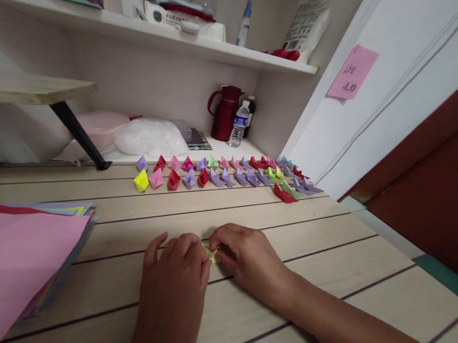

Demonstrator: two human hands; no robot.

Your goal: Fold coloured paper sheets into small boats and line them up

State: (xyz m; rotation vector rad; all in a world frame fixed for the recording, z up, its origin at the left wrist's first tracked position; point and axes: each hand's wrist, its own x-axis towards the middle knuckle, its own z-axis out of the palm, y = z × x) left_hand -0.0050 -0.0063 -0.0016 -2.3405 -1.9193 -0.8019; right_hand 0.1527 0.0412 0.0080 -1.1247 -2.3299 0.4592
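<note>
While loads of paper boats (227, 179) sit done, the curled left hand (176, 272) and right hand (247, 252) pinch a yellow piece (211, 255), seemingly unfinished, with coloured sheets (19, 258) to spare.

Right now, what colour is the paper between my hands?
The folded paper is pale yellow; the head view shows it best.

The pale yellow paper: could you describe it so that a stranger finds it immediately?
On the table, look nearer than the rows of boats. The paper is between the left hand and the right hand, partly covered. Unlike the boats, this small pale yellow piece is at the hands.
</note>
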